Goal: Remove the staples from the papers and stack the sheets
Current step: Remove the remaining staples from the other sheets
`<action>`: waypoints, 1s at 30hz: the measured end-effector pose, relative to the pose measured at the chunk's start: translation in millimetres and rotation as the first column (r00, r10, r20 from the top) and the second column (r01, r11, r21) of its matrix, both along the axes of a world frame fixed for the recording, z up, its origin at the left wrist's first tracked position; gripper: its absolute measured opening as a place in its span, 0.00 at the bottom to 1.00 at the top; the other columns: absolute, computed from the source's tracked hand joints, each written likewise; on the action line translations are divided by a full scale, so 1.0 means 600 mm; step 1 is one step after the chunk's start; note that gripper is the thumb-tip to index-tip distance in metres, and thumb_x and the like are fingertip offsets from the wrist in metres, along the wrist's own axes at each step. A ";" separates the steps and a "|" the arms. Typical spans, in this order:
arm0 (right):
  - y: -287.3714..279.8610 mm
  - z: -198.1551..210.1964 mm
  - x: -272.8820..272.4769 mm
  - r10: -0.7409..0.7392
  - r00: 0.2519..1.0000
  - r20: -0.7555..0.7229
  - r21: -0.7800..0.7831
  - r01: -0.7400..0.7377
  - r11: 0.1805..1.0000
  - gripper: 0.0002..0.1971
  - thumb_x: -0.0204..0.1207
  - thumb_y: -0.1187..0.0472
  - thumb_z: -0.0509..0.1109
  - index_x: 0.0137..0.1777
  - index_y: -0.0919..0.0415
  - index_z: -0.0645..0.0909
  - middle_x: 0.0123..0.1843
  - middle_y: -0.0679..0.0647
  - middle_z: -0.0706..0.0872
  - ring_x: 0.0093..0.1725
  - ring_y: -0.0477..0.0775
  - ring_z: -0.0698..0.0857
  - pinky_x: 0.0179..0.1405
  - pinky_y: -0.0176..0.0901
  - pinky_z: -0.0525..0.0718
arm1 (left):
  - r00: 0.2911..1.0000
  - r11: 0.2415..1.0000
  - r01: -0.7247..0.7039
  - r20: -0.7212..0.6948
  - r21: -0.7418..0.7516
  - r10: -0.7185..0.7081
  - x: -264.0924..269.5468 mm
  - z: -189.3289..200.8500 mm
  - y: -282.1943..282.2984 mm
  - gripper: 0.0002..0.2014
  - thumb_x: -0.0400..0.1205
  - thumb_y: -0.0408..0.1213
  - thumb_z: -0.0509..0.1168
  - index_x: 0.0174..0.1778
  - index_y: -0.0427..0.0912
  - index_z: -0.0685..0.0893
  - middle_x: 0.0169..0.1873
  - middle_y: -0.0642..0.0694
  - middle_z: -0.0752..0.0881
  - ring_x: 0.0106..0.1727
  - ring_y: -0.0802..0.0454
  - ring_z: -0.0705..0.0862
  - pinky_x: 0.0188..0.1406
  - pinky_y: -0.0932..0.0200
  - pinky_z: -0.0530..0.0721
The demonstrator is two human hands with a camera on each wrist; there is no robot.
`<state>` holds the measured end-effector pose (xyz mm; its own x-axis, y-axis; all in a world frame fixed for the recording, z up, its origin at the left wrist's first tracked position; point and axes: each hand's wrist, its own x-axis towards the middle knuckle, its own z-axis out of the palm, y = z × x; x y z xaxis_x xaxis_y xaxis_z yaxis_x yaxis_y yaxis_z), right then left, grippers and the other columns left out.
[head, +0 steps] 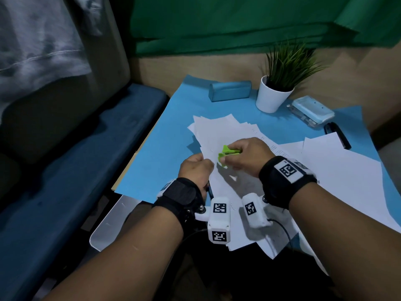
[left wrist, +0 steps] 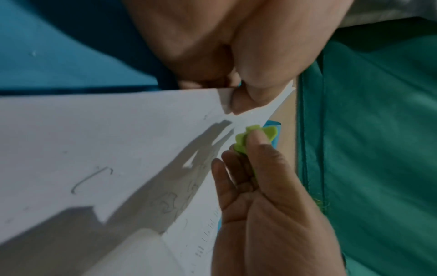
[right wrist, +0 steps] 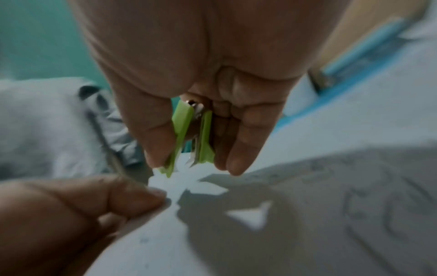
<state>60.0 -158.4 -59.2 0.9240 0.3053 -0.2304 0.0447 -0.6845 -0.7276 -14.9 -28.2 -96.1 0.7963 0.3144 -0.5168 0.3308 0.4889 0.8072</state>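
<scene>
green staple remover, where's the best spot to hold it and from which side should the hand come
Hold the green staple remover by its two flared plastic wings, thumb on one, fingers on the other, as the right hand does now. Come from the hinge end, above and behind, so the metal claws point down at the paper corner that the left hand pinches. Squeezing the wings likely closes the claws.

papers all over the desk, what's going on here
A person is pulling staples out of papers. The right hand grips a green staple remover, its claws down at the edge of a white sheet. The left hand pinches that sheet's corner. A loose staple lies on the paper. More sheets lie spread to the right, not yet neatly stacked.
</scene>
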 end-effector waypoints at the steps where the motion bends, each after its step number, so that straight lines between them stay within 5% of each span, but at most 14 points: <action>1: 0.006 0.009 -0.003 0.073 0.993 0.095 -0.125 -0.061 0.990 0.17 0.62 0.50 0.83 0.49 0.58 0.89 0.40 0.49 0.88 0.40 0.50 0.85 0.46 0.42 0.83 | 1.000 1.000 0.020 0.012 -0.015 -0.020 -0.002 0.003 0.001 0.15 0.68 0.25 0.61 0.44 0.35 0.90 0.48 0.20 0.88 0.40 0.35 0.81 0.42 0.29 0.84; 4: 0.018 0.028 -0.018 0.241 0.941 0.237 -0.291 -0.167 0.942 0.17 0.64 0.47 0.80 0.49 0.56 0.89 0.44 0.51 0.89 0.46 0.53 0.85 0.48 0.44 0.83 | 0.999 0.999 0.025 0.048 -0.035 -0.024 -0.003 0.005 0.006 0.15 0.69 0.23 0.64 0.43 0.41 0.93 0.46 0.21 0.88 0.38 0.37 0.80 0.39 0.38 0.83; 7: 0.022 0.033 -0.028 0.306 0.904 0.299 -0.338 -0.200 0.920 0.15 0.66 0.46 0.79 0.47 0.56 0.89 0.43 0.53 0.88 0.46 0.54 0.84 0.46 0.45 0.80 | 0.996 1.000 0.013 0.091 -0.021 -0.011 -0.009 0.004 0.007 0.16 0.67 0.20 0.68 0.47 0.36 0.93 0.48 0.28 0.91 0.45 0.37 0.87 0.56 0.31 0.86; 11: 0.023 0.031 -0.028 0.314 0.904 0.291 -0.358 -0.201 0.912 0.14 0.67 0.46 0.78 0.44 0.55 0.88 0.40 0.51 0.87 0.44 0.53 0.83 0.39 0.42 0.74 | 0.991 0.999 -0.025 0.134 0.024 0.022 -0.017 0.001 0.007 0.16 0.74 0.12 0.67 0.53 0.29 0.90 0.49 0.30 0.92 0.46 0.41 0.90 0.55 0.47 0.90; 15: 0.025 0.030 -0.027 0.289 0.915 0.280 -0.342 -0.186 0.921 0.16 0.67 0.46 0.78 0.49 0.55 0.89 0.44 0.52 0.89 0.47 0.54 0.85 0.44 0.42 0.78 | 0.987 0.997 -0.055 0.153 0.045 0.047 -0.016 -0.001 0.004 0.16 0.75 0.11 0.66 0.54 0.28 0.89 0.49 0.31 0.92 0.45 0.41 0.90 0.51 0.53 0.91; 22: 0.025 0.033 -0.024 0.258 0.932 0.254 -0.353 -0.159 0.922 0.15 0.68 0.47 0.78 0.51 0.54 0.90 0.48 0.53 0.90 0.51 0.55 0.85 0.44 0.40 0.76 | 0.984 0.996 -0.053 0.174 0.072 0.040 -0.016 -0.008 0.002 0.17 0.75 0.12 0.65 0.50 0.34 0.91 0.48 0.31 0.93 0.50 0.35 0.91 0.62 0.37 0.88; 25: 0.026 0.039 -0.026 0.240 0.944 0.224 -0.333 -0.157 0.930 0.14 0.68 0.48 0.79 0.50 0.54 0.90 0.44 0.51 0.89 0.48 0.53 0.85 0.42 0.39 0.75 | 0.982 0.994 -0.050 0.184 0.102 0.031 -0.016 -0.005 0.000 0.18 0.76 0.12 0.65 0.49 0.36 0.91 0.48 0.32 0.93 0.52 0.32 0.91 0.62 0.37 0.88; 30: 0.025 0.038 -0.019 0.174 0.972 0.159 -0.259 -0.129 0.957 0.12 0.66 0.50 0.81 0.46 0.55 0.90 0.33 0.44 0.83 0.40 0.50 0.83 0.37 0.38 0.77 | 0.984 0.991 -0.035 0.175 0.128 0.013 -0.017 0.001 -0.001 0.16 0.76 0.13 0.67 0.47 0.38 0.91 0.43 0.37 0.93 0.46 0.41 0.91 0.60 0.41 0.89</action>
<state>48.7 -143.3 -36.3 0.9039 0.3999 -0.1520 0.2753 -0.8157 -0.5087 -24.9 -28.6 -95.3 0.8617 0.3900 -0.3247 0.1695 0.3819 0.9085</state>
